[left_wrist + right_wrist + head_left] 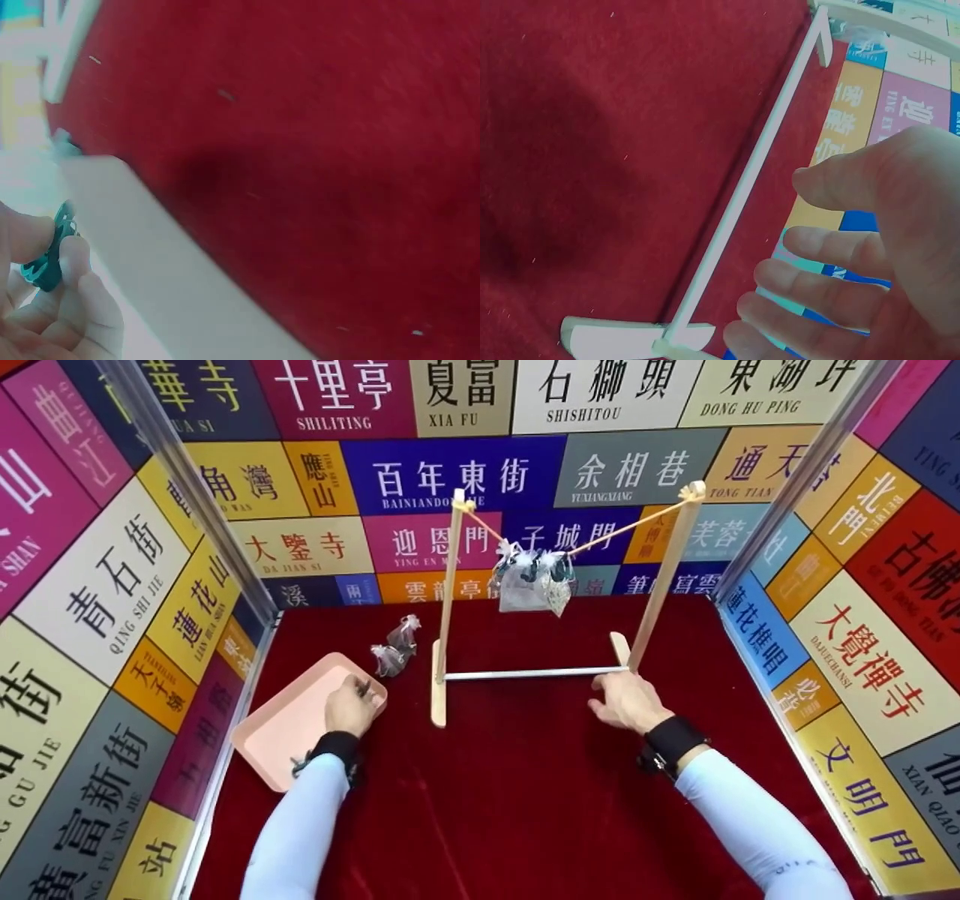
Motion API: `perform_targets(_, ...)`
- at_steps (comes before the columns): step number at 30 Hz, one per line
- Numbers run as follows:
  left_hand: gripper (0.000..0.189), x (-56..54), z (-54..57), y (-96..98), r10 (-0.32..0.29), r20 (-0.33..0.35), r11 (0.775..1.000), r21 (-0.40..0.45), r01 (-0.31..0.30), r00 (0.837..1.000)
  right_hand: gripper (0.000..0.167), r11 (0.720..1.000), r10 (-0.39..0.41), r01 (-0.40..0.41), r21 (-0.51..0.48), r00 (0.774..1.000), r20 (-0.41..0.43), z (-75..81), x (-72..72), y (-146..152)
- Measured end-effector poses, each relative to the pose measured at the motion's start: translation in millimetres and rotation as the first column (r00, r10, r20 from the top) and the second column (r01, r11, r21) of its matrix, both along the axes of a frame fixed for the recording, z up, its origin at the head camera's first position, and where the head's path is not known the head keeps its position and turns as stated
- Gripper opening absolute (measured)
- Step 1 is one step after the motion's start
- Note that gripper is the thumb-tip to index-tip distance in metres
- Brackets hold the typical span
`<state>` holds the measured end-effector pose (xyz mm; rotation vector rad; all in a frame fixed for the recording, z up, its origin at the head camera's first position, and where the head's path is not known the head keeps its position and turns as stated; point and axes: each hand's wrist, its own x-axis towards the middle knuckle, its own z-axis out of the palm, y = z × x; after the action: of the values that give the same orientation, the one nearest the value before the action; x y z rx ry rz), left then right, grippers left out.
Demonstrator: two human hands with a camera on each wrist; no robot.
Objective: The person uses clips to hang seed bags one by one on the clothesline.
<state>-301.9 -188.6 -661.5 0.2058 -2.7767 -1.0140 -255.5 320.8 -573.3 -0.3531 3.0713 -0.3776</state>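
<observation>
My left hand (351,706) is over the far right end of a pink tray (281,718). Between thumb and fingertips it pinches a small dark green clip (49,264), best seen in the left wrist view. Another small dark green piece (300,763) lies in the tray beside the left wrist, partly hidden by it. My right hand (630,701), fingers loosely extended and holding nothing, is near the right foot of a wooden stand (448,592). From the string (622,531) between its posts hang several small sheer bags (523,589) with green and white tops.
Two small sheer bags (397,649) lie on the red cloth (510,795) between tray and stand. A thin white bar (536,673) joins the stand's feet low down. Panels with large printed characters (450,472) enclose the back and both sides.
</observation>
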Motion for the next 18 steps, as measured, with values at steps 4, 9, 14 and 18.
perform_targets(4,0.023,4.2,21.0,25.6,-0.071,-0.116,0.996,0.047,0.077,0.991,0.029,0.997,0.070,-0.072,-0.011,0.990,-0.125,4.8,0.2,-16.3)
perform_targets(9,0.023,8.5,50.7,73.2,-0.215,-0.096,0.967,0.120,0.225,0.972,0.025,0.975,0.163,-0.188,-0.116,0.966,-0.201,13.7,-0.4,-46.0)
perform_targets(14,0.024,19.4,74.2,121.8,-0.374,-0.057,0.904,0.201,0.378,0.926,0.041,0.906,0.306,-0.361,-0.220,0.920,-0.245,16.5,-4.9,-81.2)
perform_targets(18,0.022,26.7,83.4,147.5,-0.469,-0.033,0.855,0.234,0.463,0.882,0.048,0.850,0.385,-0.461,-0.254,0.873,-0.298,14.4,-8.2,-104.9)
